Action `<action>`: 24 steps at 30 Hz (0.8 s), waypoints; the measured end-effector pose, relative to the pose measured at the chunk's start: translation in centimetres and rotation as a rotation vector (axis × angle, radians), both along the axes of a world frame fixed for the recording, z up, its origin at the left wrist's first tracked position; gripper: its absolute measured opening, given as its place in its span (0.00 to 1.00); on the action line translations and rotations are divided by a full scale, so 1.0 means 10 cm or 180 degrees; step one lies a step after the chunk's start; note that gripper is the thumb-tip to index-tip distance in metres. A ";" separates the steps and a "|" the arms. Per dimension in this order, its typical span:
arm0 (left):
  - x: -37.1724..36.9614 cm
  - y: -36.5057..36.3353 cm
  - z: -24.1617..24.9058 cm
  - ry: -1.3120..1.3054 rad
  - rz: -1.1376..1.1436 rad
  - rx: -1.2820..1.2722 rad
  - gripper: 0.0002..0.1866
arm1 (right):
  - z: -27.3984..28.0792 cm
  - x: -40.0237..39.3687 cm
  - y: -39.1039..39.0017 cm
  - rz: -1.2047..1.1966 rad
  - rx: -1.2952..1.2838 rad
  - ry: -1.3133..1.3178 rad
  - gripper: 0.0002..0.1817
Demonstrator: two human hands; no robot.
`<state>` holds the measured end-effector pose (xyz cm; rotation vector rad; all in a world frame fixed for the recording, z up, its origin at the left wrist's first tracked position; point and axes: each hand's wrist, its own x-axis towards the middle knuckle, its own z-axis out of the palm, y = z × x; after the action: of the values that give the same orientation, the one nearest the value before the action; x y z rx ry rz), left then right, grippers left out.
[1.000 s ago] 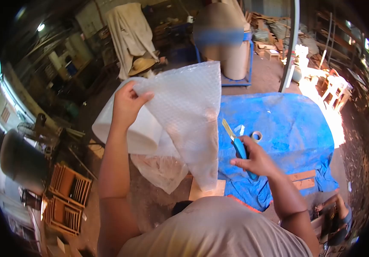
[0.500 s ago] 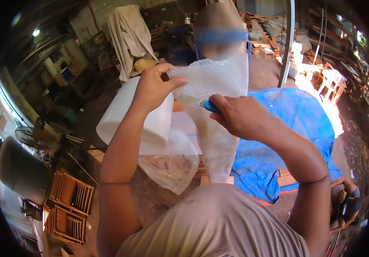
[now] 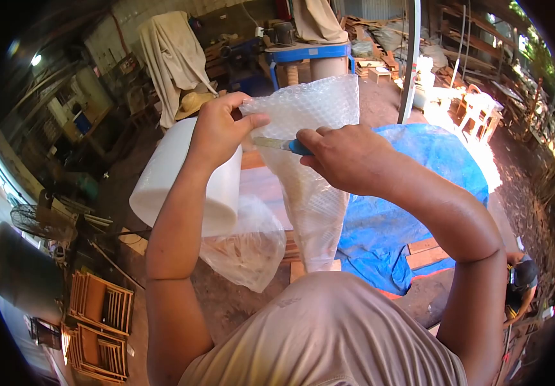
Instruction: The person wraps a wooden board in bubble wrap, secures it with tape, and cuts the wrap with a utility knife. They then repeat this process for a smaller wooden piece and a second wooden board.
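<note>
Bubble wrap (image 3: pixel 313 161) is pinched taut at its top edge by the left hand (image 3: pixel 216 132); beside it, the right hand (image 3: pixel 342 157) is clamped on a blue knife (image 3: pixel 281 145). Tension should be kept, the blade drawn away from fingers, above the roll (image 3: pixel 181 180).

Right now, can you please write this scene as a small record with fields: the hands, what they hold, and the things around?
Left hand: fingers pinch the top edge of the bubble wrap sheet, holding it up.
Right hand: grips a blue-handled utility knife, blade against the sheet near the left hand.
Roll: a bubble wrap roll lies behind the left forearm.
Table: covered by a blue tarp.
Floor, left: stacked wooden frames.
Setting: cluttered workshop.
</note>
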<state>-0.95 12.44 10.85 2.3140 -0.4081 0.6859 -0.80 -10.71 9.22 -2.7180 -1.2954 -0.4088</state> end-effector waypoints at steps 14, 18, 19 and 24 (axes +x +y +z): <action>-0.06 -0.03 -0.01 0.0151 0.0064 -0.0318 0.11 | 0.13 -0.02 0.11 0.0022 -0.0119 0.0218 0.17; -0.06 0.02 -0.01 0.0130 0.0130 -0.0280 0.11 | 0.11 0.02 0.17 0.0007 -0.0180 0.0222 0.16; -0.06 0.02 0.00 0.0145 0.0178 -0.0179 0.11 | 0.11 0.03 0.18 0.0014 -0.0175 0.0234 0.17; -0.05 0.06 0.00 0.0161 0.0239 -0.0066 0.10 | 0.14 0.01 0.24 0.0034 -0.0161 0.0282 0.17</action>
<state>-1.47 13.04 10.84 2.3318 -0.2909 0.6631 -0.69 -8.33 10.58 -2.7347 -1.3140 -0.2548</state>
